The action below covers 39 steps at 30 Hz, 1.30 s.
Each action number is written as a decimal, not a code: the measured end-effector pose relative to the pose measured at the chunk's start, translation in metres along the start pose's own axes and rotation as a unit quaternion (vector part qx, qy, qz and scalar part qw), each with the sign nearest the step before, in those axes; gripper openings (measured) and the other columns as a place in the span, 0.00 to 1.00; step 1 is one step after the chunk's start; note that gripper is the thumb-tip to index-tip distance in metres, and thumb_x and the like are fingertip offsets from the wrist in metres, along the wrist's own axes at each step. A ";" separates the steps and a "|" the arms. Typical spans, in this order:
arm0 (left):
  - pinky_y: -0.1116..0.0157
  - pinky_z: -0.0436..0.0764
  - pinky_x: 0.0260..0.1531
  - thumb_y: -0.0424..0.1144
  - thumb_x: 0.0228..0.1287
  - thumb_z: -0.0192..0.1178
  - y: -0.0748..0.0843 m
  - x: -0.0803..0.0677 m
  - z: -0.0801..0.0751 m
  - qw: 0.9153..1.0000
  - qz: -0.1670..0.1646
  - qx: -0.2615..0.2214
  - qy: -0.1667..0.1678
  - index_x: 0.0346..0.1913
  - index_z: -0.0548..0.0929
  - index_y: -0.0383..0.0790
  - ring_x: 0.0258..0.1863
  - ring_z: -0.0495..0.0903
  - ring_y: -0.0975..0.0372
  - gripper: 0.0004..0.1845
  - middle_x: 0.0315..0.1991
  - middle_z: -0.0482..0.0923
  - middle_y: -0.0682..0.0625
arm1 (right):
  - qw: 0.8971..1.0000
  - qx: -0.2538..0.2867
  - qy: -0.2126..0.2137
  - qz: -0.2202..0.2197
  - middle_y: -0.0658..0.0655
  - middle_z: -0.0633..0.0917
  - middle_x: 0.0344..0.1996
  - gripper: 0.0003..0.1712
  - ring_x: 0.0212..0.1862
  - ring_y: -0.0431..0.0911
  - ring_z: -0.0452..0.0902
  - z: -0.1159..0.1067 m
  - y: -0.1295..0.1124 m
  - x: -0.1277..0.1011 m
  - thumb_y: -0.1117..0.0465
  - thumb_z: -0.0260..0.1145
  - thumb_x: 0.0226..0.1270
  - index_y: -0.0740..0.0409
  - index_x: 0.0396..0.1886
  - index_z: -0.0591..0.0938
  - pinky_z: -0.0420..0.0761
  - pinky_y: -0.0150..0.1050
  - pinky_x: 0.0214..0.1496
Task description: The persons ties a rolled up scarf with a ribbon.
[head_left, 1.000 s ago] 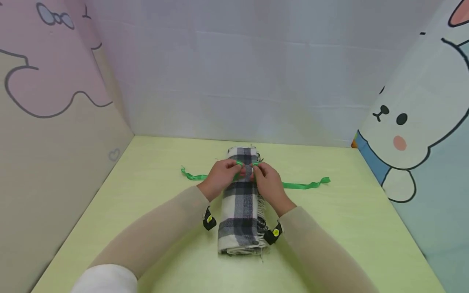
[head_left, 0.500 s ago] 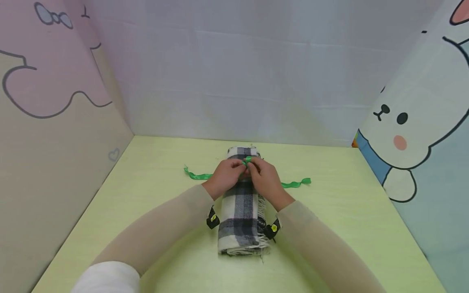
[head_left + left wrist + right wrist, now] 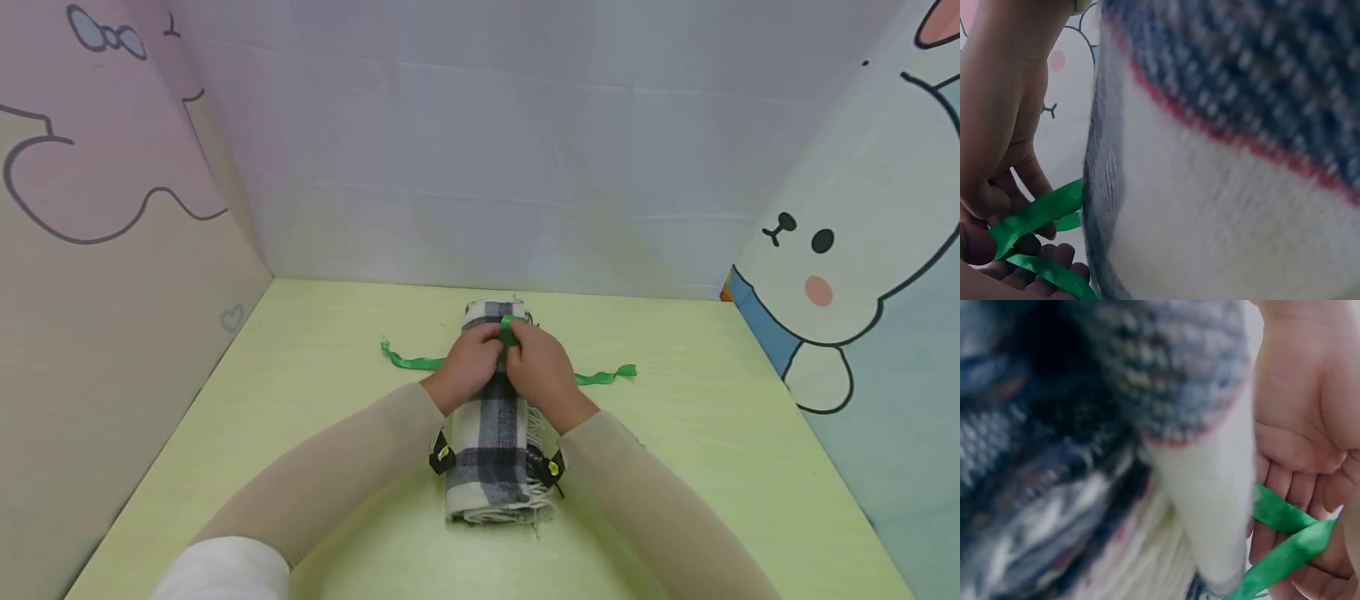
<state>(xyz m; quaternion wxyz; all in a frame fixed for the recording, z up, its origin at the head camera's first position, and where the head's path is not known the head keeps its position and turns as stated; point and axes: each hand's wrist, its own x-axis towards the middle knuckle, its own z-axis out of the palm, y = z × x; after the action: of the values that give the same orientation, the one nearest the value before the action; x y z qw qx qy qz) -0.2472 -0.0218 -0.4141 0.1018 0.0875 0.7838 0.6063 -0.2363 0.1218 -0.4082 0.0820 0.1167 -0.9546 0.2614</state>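
Note:
A rolled plaid scarf, white with grey and black checks, lies lengthwise in the middle of the yellow-green table. A green ribbon passes under it, with its ends trailing left and right. Both hands meet on top of the roll near its far end. My left hand and right hand each pinch the ribbon, and a small green loop sticks up between the fingers. The left wrist view shows ribbon held in curled fingers beside the scarf. In the right wrist view, ribbon crosses the palm.
Cartoon-printed panels wall the table: pink on the left, plain white at the back, a rabbit picture on the right. Fringe hangs from the scarf's right side. Black wrist straps sit by both sleeves.
The hands have drawn closer together on top of the roll, bringing the ribbon up into a small loop. The right ribbon end has slid inward toward the scarf.

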 end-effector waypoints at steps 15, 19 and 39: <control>0.55 0.74 0.62 0.49 0.84 0.45 0.008 -0.006 0.000 1.000 0.007 0.006 -0.015 0.73 0.74 0.48 0.60 0.74 0.59 0.24 0.66 0.76 0.52 | 0.996 -0.031 0.055 -0.068 0.60 0.86 0.49 0.14 0.52 0.55 0.83 -0.003 0.003 0.000 0.62 0.56 0.82 0.61 0.55 0.84 0.82 0.51 0.55; 0.57 0.73 0.51 0.51 0.84 0.45 0.009 -0.006 0.000 1.000 -0.008 -0.013 -0.012 0.67 0.79 0.47 0.47 0.74 0.59 0.21 0.52 0.79 0.51 | 0.997 -0.013 0.051 -0.055 0.57 0.85 0.43 0.09 0.45 0.51 0.81 -0.003 0.004 0.001 0.60 0.59 0.80 0.57 0.48 0.84 0.82 0.48 0.46; 0.64 0.77 0.36 0.44 0.82 0.52 0.003 -0.001 0.017 0.991 -0.037 -0.087 0.099 0.46 0.87 0.39 0.36 0.79 0.60 0.15 0.39 0.82 0.48 | 0.928 0.333 0.130 0.108 0.58 0.81 0.44 0.17 0.44 0.50 0.77 0.029 -0.011 -0.005 0.69 0.62 0.70 0.60 0.57 0.75 0.78 0.43 0.46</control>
<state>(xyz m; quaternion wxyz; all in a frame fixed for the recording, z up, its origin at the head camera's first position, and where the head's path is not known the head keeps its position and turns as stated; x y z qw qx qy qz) -0.2421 -0.0056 -0.4153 0.0535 -0.0111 0.7373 0.6733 -0.2314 0.0986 -0.4287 0.1327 -0.0019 -0.8006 0.5844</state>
